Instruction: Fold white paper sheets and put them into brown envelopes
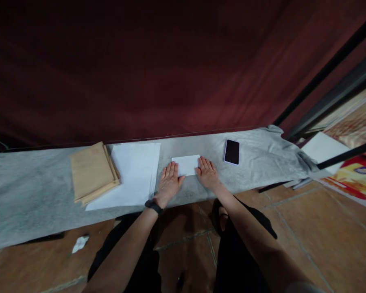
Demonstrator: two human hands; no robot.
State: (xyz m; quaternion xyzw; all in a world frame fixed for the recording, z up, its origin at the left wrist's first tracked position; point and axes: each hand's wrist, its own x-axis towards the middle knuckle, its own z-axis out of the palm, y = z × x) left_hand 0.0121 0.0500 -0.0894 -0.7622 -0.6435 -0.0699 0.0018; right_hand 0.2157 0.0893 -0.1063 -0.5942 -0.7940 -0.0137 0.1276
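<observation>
A folded sheet of white paper (188, 165) lies flat on the grey cloth, its long side running left to right. My left hand (170, 181) rests over its left end, fingers stretched out and pointing away from me. Over the right end lies my right hand (208, 173), also flat with its fingers extended. Both palms face down, and the middle of the paper shows between them. To the left of my left hand is a stack of white paper sheets (137, 171). Brown envelopes (93, 169) overlap that stack's left side.
A phone (232, 152) lies right of my hands on the narrow cloth-covered bench (33, 191). Behind the bench hangs a dark red curtain (171, 81). Dark metal bars (332, 63) slant at the right, near a red and yellow package (358, 171). A crumpled tissue (80, 243) lies on the tiled floor.
</observation>
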